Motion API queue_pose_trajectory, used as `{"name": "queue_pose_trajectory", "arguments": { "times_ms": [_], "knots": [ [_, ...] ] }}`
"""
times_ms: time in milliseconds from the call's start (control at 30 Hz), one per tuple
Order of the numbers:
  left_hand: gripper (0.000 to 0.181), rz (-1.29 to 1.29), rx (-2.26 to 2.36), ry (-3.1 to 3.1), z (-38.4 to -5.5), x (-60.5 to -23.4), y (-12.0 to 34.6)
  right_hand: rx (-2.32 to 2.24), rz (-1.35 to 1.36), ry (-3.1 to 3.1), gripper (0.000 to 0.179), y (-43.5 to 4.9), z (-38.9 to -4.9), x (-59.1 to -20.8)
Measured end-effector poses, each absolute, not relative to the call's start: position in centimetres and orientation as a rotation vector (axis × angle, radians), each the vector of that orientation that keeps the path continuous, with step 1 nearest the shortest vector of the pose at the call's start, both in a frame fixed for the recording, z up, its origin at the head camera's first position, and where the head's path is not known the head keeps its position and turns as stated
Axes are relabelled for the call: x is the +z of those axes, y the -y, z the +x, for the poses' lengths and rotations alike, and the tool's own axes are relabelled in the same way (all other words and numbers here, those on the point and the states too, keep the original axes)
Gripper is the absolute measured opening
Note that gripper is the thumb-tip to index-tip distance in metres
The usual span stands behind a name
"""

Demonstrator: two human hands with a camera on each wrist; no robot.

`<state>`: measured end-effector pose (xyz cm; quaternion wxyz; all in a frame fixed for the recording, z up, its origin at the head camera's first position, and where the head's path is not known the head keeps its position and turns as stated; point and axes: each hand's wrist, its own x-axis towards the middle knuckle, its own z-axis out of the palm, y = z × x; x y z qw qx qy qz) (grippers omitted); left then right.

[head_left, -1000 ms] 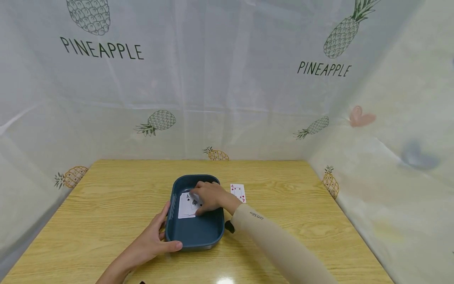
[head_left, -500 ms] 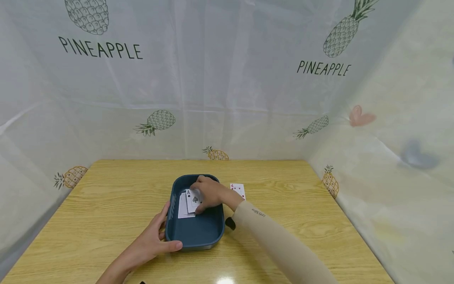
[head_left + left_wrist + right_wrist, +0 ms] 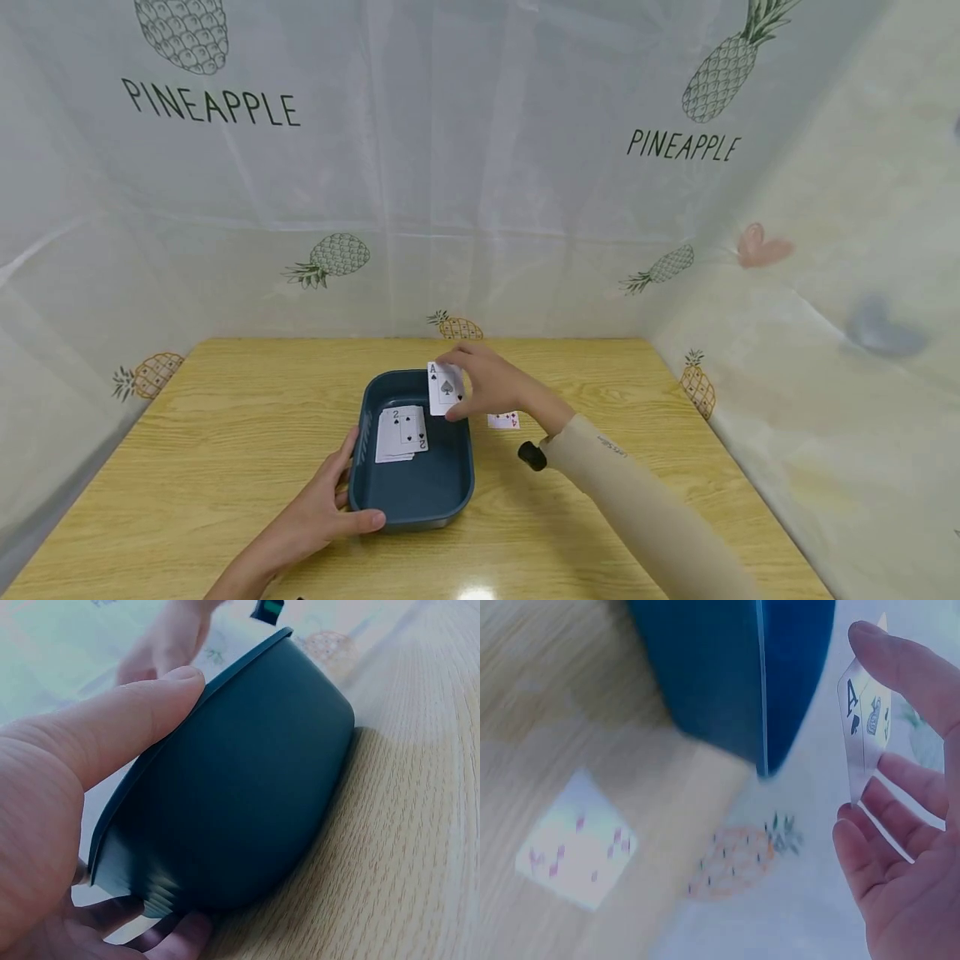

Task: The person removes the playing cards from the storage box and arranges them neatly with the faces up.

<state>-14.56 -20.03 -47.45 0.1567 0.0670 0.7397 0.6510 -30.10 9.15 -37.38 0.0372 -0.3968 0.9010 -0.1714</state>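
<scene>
Pinching an ace of spades (image 3: 444, 389) between thumb and fingers, the right hand (image 3: 491, 383) hangs near the middle of the head frame, the card overlapping the upper right corner of a blue tub (image 3: 420, 500). The thumb is at one end of the card and the other fingers are at the opposite end. The right arm, in a beige sleeve (image 3: 652, 517), slants in from the lower right, with a black object (image 3: 532, 456) beside the wrist.

The left arm rises from the lower left of the frame. The left hand (image 3: 318, 504) grips the tub at its left side, its thumb over the lower left rim and the other fingers wrapped along the outer wall.

Inside the tub, left of its middle, a loose pile of cards (image 3: 387, 446) lies flat, topped by a black two (image 3: 414, 429). A red four (image 3: 504, 421) rests on the wooden tabletop (image 3: 615, 425) right of the tub, partly hidden by the right hand. A pineapple-print sheet (image 3: 480, 167) fills the upper frame.
</scene>
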Motion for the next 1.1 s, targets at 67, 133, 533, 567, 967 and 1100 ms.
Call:
{"name": "queue_pose_trajectory", "arguments": {
  "times_ms": [67, 133, 533, 567, 967, 1100],
  "knots": [
    [0.128, 0.190, 1.856, -2.130, -14.5, -47.4, 20.1, -0.547, -1.208, -2.779, 0.086, -10.7, -30.2, -37.1],
    [0.129, 0.193, 1.846, -2.145, -14.5, -47.4, 20.1, -0.563, -1.181, -2.793, 0.086, -12.2, -30.4, -36.9],
    [0.128, 0.166, 1.851, -2.126, -14.5, -47.5, 20.2, -0.501, -1.005, -2.822, 0.081, -20.1, -31.8, -39.2],
    [0.129, 0.164, 1.848, -2.132, -14.5, -47.5, 20.2, -0.492, -1.000, -2.822, 0.080, -20.7, -32.0, -39.6],
    [0.128, 0.159, 1.859, -2.112, -14.4, -47.5, 20.2, -0.445, -0.802, -2.729, 0.081, -24.0, -33.3, -43.0],
    [0.127, 0.168, 1.856, -2.109, -14.5, -47.5, 20.2, -0.431, -0.777, -2.722, 0.080, -24.2, -33.4, -43.8]
  ]
}}
